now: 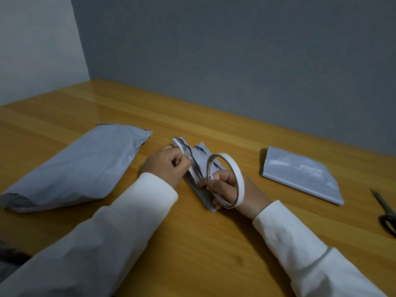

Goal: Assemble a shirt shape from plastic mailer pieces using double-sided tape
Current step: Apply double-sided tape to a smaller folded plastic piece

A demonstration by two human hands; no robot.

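I see the small mailer piece (198,168) mid-table (192,243), my left hand (166,166) pinching its tape strip (186,152), my right hand (227,187) clamped on the tape roll (232,179). Left of it lies the large mailer (81,168); right, another piece (300,174), then scissors (385,213).

A glossy wooden counter (214,243) carries a large grey mailer piece (72,166) at the left, a small crumpled grey piece (199,168) in the middle, a folded grey piece (300,174) toward the right, and scissors (385,213) at the right edge.
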